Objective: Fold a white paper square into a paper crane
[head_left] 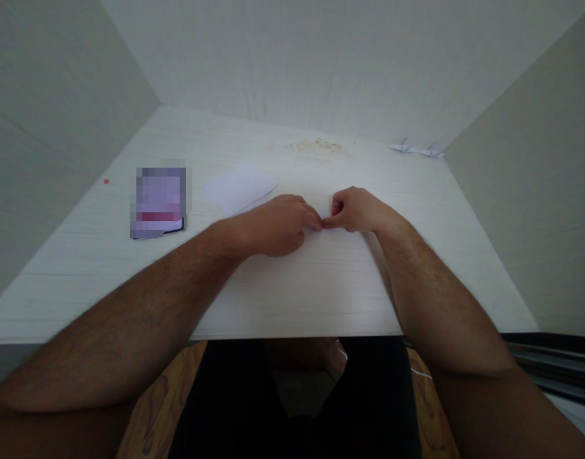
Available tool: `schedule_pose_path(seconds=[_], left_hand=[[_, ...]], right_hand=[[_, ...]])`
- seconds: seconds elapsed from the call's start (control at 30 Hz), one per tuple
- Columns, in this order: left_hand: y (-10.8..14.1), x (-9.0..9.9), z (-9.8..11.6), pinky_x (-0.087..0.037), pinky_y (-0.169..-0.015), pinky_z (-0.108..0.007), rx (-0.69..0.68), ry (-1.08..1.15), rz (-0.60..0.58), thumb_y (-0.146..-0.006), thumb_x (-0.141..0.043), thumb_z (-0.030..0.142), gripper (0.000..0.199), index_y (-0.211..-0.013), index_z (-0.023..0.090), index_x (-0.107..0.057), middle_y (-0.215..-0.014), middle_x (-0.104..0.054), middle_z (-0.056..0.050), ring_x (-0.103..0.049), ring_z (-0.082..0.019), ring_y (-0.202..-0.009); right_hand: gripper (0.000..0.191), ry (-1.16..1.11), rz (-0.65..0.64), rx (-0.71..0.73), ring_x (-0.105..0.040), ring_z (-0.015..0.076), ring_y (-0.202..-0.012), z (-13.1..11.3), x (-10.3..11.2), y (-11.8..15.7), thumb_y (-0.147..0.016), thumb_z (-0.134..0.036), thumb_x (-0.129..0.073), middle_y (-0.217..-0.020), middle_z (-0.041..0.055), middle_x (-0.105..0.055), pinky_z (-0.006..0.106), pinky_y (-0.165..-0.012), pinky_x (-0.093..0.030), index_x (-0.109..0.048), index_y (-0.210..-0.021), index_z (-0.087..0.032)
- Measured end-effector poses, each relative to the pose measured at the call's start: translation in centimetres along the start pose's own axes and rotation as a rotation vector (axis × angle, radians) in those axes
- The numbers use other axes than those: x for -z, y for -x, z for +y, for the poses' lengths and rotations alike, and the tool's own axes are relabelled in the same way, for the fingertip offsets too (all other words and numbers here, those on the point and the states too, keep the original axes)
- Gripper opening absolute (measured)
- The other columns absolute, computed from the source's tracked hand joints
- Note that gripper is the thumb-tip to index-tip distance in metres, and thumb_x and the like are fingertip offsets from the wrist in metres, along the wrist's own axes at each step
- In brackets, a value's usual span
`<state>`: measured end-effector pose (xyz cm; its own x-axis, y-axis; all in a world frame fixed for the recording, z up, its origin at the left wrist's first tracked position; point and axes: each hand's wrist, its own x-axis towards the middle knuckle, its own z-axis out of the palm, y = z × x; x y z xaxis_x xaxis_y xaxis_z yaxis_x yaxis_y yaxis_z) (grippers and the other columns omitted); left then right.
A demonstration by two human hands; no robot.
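My left hand is on the white tabletop, its fingers bent and drawn together, the tips pressing down. Facing it, my right hand is curled, with a finger or thumb pointing left until it meets the left fingertips. Between the two lies a small piece of white paper, pinched or pressed under the fingertips; most of it is hidden by the hands. Just beyond my left hand lies a loose white sheet of paper, flat, one edge close to the knuckles.
A blurred-out flat object with a dark edge lies to the left. Small folded white paper pieces stand by the back right wall. A tiny orange bit lies far left, and a brownish stain marks the back. Walls enclose three sides.
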<state>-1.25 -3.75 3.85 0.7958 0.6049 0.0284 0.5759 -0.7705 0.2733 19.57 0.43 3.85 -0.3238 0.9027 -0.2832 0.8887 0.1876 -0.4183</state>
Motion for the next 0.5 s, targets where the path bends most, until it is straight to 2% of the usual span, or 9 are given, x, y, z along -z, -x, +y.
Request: schedule_pose_path(seconds=[0.17,0.27,0.5], left_hand=[[0.21,-0.04,-0.28,-0.043,-0.107,-0.035,-0.023,0.035,0.006,-0.072,-0.048,0.005,0.054,-0.116,0.025,-0.073,-0.129,-0.071,0.002,-0.058,-0.020,-0.124],[0.37,-0.20,-0.52,-0.043,-0.107,-0.036,-0.029,0.036,0.007,-0.071,-0.049,0.006,0.055,-0.117,0.027,-0.071,-0.131,-0.070,0.003,-0.056,-0.021,-0.126],[0.38,-0.09,-0.33,-0.039,-0.109,-0.041,0.016,0.004,-0.044,-0.076,-0.049,0.010,0.056,-0.128,0.024,-0.066,-0.135,-0.067,-0.002,-0.051,-0.025,-0.130]], right_hand=[[0.032,0.108,0.059,0.031,-0.053,0.0128,-0.057,0.18,-0.34,-0.31,-0.065,-0.049,-0.081,-0.062,-0.0002,-0.064,0.029,-0.055,-0.037,-0.066,-0.071,-0.021],[0.029,0.111,0.065,0.040,-0.052,0.0127,-0.059,0.31,-0.37,-0.32,-0.066,-0.048,-0.080,-0.066,-0.0002,-0.065,0.029,-0.056,-0.036,-0.067,-0.072,-0.022],[0.025,0.028,0.056,0.029,-0.053,0.0116,-0.056,0.58,-0.28,-0.20,-0.069,-0.041,-0.080,-0.062,-0.0013,-0.063,0.028,-0.055,-0.037,-0.065,-0.071,-0.020]])
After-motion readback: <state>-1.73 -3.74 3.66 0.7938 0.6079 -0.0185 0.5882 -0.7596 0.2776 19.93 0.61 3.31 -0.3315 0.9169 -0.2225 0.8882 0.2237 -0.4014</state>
